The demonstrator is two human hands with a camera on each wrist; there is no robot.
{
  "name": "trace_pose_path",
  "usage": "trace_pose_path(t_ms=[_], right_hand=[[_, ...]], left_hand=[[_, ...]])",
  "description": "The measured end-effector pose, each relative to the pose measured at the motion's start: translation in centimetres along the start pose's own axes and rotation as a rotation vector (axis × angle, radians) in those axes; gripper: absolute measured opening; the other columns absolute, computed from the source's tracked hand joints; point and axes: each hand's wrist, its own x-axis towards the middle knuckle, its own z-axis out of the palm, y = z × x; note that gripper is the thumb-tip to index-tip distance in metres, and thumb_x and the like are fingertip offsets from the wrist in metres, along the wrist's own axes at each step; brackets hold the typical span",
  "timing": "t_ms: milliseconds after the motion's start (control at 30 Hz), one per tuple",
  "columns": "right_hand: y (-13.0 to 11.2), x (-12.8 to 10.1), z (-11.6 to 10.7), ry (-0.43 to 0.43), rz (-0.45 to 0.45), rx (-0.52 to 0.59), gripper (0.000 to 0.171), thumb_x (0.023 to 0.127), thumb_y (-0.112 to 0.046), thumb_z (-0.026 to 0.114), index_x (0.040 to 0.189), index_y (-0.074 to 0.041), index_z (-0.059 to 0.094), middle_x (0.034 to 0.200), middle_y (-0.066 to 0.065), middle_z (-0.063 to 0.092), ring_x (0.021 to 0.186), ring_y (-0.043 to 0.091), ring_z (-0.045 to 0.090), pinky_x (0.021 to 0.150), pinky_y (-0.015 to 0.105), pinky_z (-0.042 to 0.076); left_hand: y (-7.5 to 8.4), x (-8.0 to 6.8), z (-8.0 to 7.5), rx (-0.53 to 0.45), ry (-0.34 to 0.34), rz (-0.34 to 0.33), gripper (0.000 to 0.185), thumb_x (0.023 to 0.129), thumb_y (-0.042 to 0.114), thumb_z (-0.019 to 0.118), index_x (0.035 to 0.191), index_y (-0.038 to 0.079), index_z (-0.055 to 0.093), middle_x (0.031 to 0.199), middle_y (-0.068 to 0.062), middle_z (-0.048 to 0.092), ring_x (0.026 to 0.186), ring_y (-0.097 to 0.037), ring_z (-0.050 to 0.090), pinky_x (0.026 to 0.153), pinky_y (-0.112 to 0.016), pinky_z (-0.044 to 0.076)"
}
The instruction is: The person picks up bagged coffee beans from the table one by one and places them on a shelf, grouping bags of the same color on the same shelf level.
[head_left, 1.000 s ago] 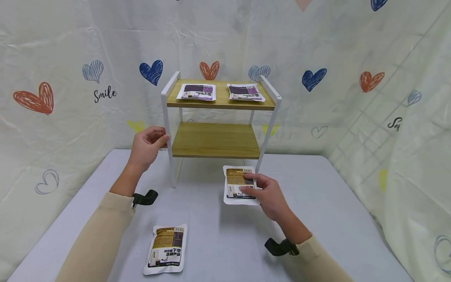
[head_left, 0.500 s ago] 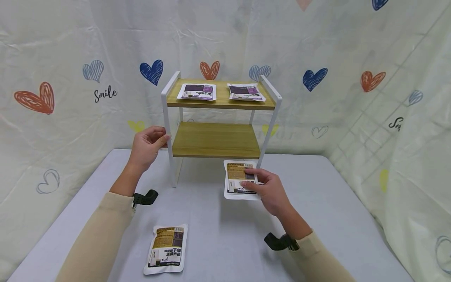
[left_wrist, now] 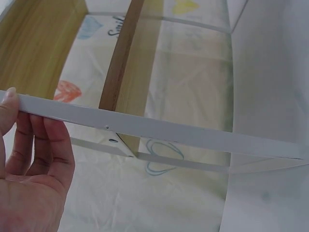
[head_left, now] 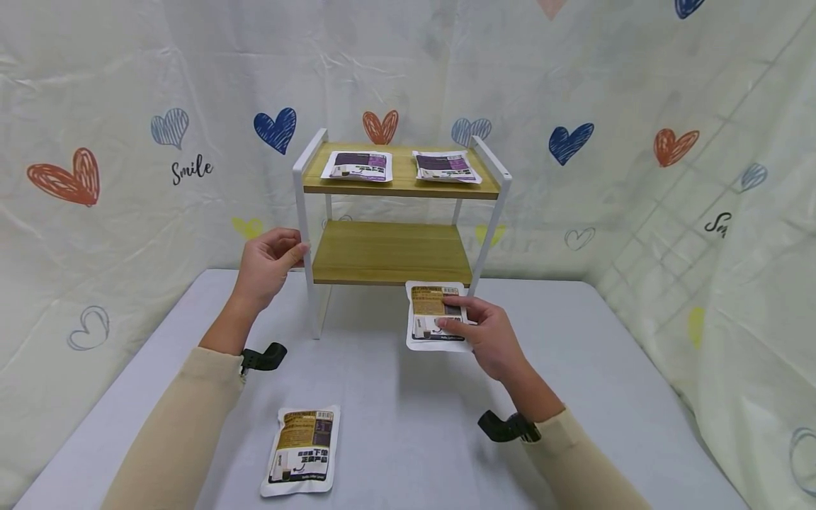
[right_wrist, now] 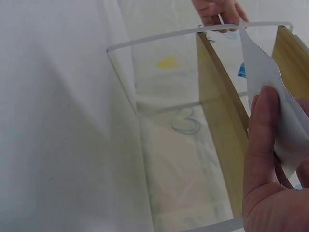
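Pinching a flat white plastic pouch with a brown-and-black printed label [head_left: 426, 331] between thumb and fingers, the person's right hand [head_left: 494, 338] holds it up just in front of a two-tier rack with white frame and wood-coloured boards [head_left: 403, 171]. From where I stand, the pouch's top edge overlaps the front edge of the bare lower board [head_left: 392, 251], towards its right end; whether they touch, I can't tell. On the other side, the left hand [head_left: 264, 263] grips the rack's white front-left post [head_left: 302, 212], thumb on one face and fingers curled behind. Two white pouches with purple labels, left [head_left: 358, 168] and right [head_left: 448, 168], lie side by side on the top board. Nearer the person, another brown-labelled white pouch [head_left: 300, 453] lies flat on the white table [head_left: 376, 397]. Behind hangs a pale sheet printed with hearts [head_left: 433, 78].
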Motion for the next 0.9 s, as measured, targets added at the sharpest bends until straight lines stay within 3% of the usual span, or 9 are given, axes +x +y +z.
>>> trace_pose_path(t_ms=[167,400,600,900], right_hand=[[-0.1,0.3,0.0,-0.007,0.008,0.021,0.050,0.088,-0.007,0.079,0.137,-0.009,0.065,0.126,0.016,0.061,0.103,0.019,0.071,0.084,0.028,0.063],[-0.2,0.8,-0.1,-0.019,0.010,0.040,0.049,0.090,-0.007,0.078,0.137,-0.010,0.065,0.129,0.015,0.062,0.102,0.019,0.072,0.084,0.029,0.063],[-0.2,1.3,-0.1,-0.023,0.018,0.049,0.049,0.091,-0.006,0.077,0.138,-0.008,0.064,0.131,0.015,0.061,0.102,0.019,0.071,0.083,0.029,0.063],[-0.5,1.6,-0.1,-0.027,0.030,0.053,0.051,0.091,-0.008,0.077,0.140,-0.009,0.063,0.137,0.017,0.059,0.103,0.020,0.071,0.083,0.030,0.063]], left_hand=[[0.0,0.0,0.0,-0.002,-0.002,0.010,0.031,0.095,0.028,0.073,0.119,0.008,0.071,0.100,0.009,0.072,0.095,-0.022,0.072,0.080,-0.019,0.061],[0.1,0.0,0.0,-0.008,-0.013,0.021,0.029,0.095,0.026,0.074,0.117,0.008,0.071,0.098,0.010,0.072,0.088,-0.009,0.070,0.079,-0.018,0.060],[0.2,0.0,-0.1,-0.018,-0.025,0.034,0.028,0.095,0.021,0.074,0.117,0.004,0.070,0.096,0.011,0.072,0.085,-0.007,0.070,0.078,-0.017,0.061],[-0.3,0.2,0.0,-0.036,-0.016,0.045,0.026,0.094,0.022,0.074,0.115,0.007,0.072,0.095,0.013,0.072,0.085,-0.007,0.070,0.078,-0.018,0.061]])
